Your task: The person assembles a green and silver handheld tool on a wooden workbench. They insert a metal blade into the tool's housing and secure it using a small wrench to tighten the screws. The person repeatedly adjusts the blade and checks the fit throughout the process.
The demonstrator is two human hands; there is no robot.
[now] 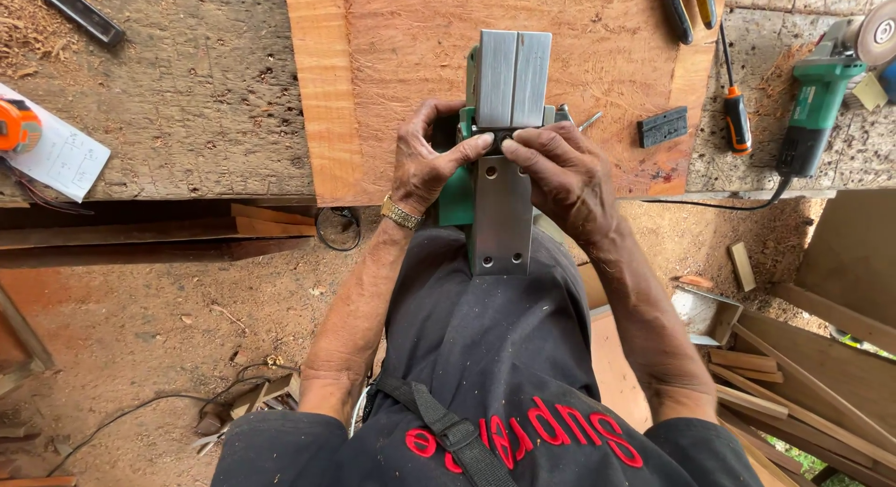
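Observation:
A green electric planer [502,169] lies upside down on a reddish wooden board [373,76], its grey metal sole plates facing up. My left hand [425,160] and my right hand [560,169] both press fingertips on the dark slot between the two sole plates, at the cutter drum. My left wrist wears a gold watch. Whether a small part is pinched between the fingers is hidden.
A black metal block [663,127] and an orange-handled screwdriver [735,104] lie right of the planer. A green angle grinder [826,85] rests at far right, pliers [689,6] at top. An orange tape measure [17,125] sits on paper at left. Wood offcuts litter the dirt floor.

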